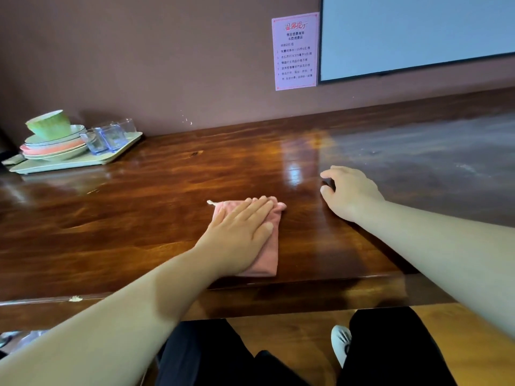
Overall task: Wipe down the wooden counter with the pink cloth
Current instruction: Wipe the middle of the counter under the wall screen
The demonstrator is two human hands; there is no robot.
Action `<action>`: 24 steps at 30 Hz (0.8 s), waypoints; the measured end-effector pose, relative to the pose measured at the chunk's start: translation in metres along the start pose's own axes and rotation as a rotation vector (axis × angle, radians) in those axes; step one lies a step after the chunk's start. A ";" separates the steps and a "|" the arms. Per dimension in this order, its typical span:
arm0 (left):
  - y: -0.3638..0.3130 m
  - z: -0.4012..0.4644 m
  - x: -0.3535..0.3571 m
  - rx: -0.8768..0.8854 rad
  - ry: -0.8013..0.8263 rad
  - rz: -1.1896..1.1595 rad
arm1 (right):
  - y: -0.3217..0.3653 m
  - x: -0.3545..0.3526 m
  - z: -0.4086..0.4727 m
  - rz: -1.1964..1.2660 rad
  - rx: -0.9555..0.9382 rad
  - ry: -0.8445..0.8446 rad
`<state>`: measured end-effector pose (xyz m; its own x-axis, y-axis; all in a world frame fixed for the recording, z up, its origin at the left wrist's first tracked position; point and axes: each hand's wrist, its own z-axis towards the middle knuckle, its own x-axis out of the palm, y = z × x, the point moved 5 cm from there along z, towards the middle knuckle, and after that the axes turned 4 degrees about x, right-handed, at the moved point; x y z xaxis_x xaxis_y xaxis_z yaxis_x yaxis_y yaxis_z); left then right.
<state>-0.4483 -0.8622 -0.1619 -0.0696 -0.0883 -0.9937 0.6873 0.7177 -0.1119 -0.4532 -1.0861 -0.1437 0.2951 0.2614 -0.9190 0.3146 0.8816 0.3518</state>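
Observation:
The folded pink cloth [267, 252] lies flat on the glossy wooden counter [133, 218], near its front edge in the middle. My left hand [242, 227] presses palm-down on the cloth with fingers straight and together, pointing right and away. My right hand [351, 190] rests on the bare wood to the right of the cloth, fingers curled loosely down onto the surface, holding nothing.
A pale green tray [69, 162] at the far left holds stacked plates, a green bowl [50, 125] and small clear glasses [108, 137]. A pink notice [295, 51] and a white board [418, 34] hang on the brown wall. The counter's right part looks dusty grey.

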 end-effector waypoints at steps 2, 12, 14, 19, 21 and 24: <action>-0.001 0.021 -0.003 -0.098 -0.014 0.017 | 0.004 -0.003 -0.001 0.044 -0.006 0.003; 0.054 0.012 -0.038 -0.503 -0.686 -0.881 | 0.101 0.007 -0.049 0.374 -0.292 0.078; 0.085 -0.004 -0.039 -0.567 -0.681 -0.645 | 0.126 0.032 -0.057 0.233 -0.371 0.191; 0.109 -0.002 -0.022 -0.524 -0.453 -0.283 | 0.126 0.053 -0.026 -0.106 -0.364 0.349; 0.106 0.005 -0.013 -0.495 -0.326 -0.152 | 0.117 0.054 -0.031 -0.119 -0.434 0.355; 0.108 0.015 -0.009 -0.546 -0.202 -0.080 | 0.096 0.053 -0.051 -0.117 -0.571 0.349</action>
<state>-0.3623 -0.7939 -0.1649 0.0703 -0.2483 -0.9661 0.2102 0.9505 -0.2290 -0.4530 -0.9674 -0.1674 -0.0504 0.1789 -0.9826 -0.2270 0.9560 0.1857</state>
